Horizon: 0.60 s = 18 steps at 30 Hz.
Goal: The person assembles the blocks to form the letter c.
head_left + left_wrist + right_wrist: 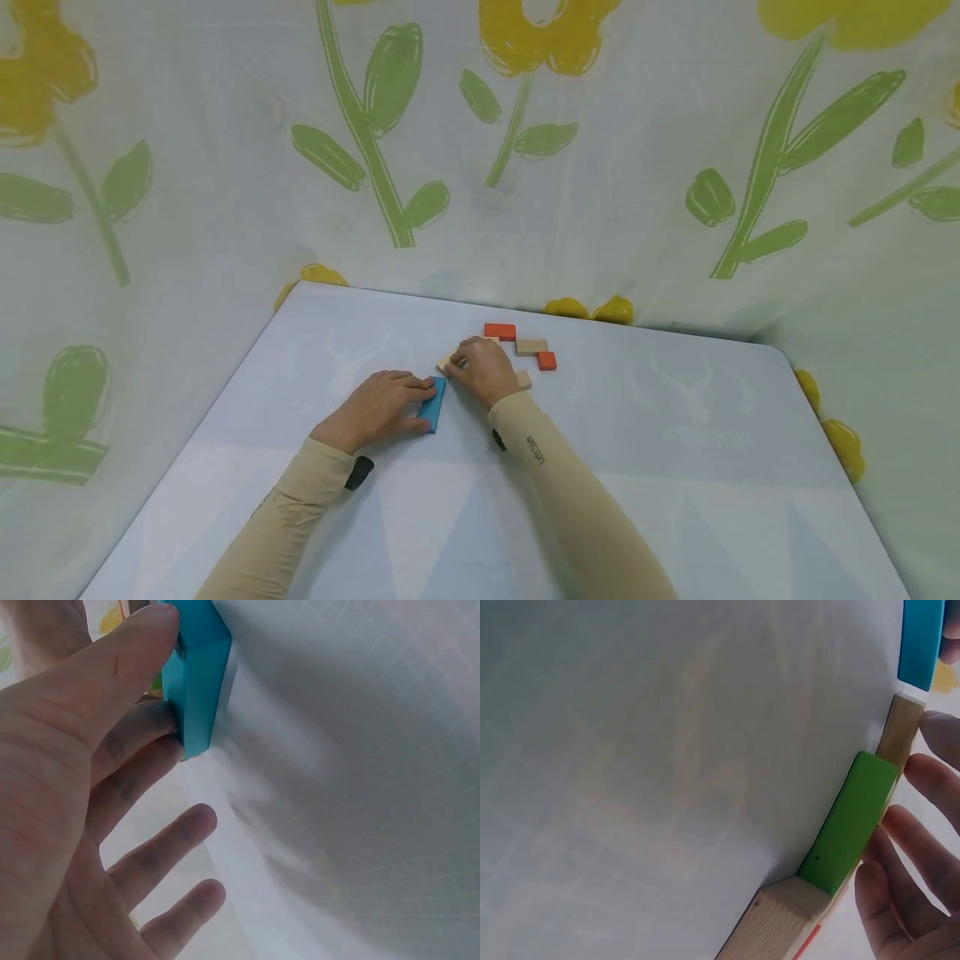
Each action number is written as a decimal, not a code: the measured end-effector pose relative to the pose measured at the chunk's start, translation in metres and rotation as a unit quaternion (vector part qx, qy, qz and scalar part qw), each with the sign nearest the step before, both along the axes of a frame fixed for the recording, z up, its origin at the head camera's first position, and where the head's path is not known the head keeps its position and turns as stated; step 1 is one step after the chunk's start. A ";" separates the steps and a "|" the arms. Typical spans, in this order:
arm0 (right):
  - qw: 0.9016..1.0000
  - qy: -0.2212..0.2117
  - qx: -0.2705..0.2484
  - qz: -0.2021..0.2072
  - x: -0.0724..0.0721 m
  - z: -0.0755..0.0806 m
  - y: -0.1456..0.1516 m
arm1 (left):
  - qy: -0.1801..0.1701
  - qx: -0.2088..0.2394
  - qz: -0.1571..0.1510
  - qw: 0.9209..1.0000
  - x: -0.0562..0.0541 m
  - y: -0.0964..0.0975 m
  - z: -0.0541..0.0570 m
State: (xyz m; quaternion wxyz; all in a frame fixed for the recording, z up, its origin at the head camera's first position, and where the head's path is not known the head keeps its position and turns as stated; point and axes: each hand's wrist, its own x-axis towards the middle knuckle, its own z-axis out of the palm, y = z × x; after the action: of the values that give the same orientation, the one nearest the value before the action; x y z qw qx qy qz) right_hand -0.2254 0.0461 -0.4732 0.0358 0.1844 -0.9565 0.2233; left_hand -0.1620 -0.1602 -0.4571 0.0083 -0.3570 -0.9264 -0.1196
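Note:
My left hand point(378, 410) pinches a blue block point(432, 406) between thumb and fingertips on the table. In the left wrist view, the blue block point(204, 675) is held near its end, while two fingers stretch out apart from it. My right hand point(486, 371) holds a narrow plain wooden block point(901, 731) with thumb and index finger, just short of the blue block's end. Beside that wooden block, the right wrist view shows a green block point(851, 825), then a thicker wooden block point(780, 915). From the head view, the right hand hides the green block.
Right of and beyond the right hand lie a red block point(500, 332), a plain wooden block point(532, 346), a small red block point(547, 361) and another wooden piece point(523, 380). The pale table point(675, 533) meets flower-patterned fabric point(615, 183) at its far edge.

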 end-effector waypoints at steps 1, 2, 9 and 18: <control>1.000 0.000 0.000 -0.002 0.000 0.000 0.000 | 0.000 0.000 0.000 1.000 0.000 0.000 0.000; 1.000 -0.001 -0.001 -0.004 0.000 -0.001 -0.001 | 0.001 0.000 0.000 1.000 0.000 0.000 0.000; 1.000 -0.005 0.012 -0.010 0.000 0.000 -0.003 | -0.006 -0.003 0.005 1.000 0.001 0.001 0.000; 1.000 -0.013 0.018 -0.014 0.003 0.003 -0.004 | -0.007 -0.006 0.011 1.000 0.000 0.002 -0.001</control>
State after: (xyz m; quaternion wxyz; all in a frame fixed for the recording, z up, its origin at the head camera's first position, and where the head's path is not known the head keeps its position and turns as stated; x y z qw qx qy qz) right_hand -0.2226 0.0419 -0.4705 0.0234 0.1685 -0.9632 0.2081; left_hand -0.1617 -0.1583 -0.4579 0.0011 -0.3464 -0.9308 -0.1168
